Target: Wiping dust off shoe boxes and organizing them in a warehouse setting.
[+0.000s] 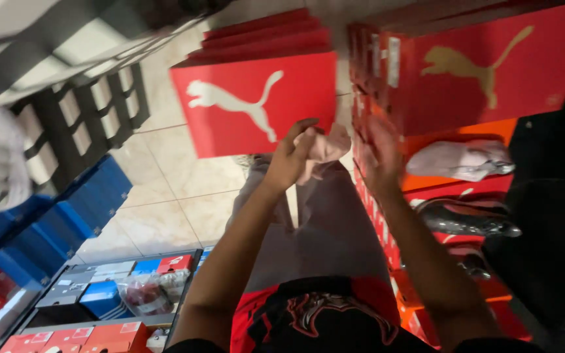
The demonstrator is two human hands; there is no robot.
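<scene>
Pink paper wad point(325, 149), in the middle above the lap, is pinched in the left hand point(290, 160) while the blurred right hand point(379, 153), grip unclear, hovers beside it and could knock it to the floor point(171, 202).

The single head-worn camera looks steeply down from close above the person's raised forearms, taking in pale glossy floor tiles point(165, 196) below and stacked red cardboard shoe boxes point(256, 104) ahead.
</scene>
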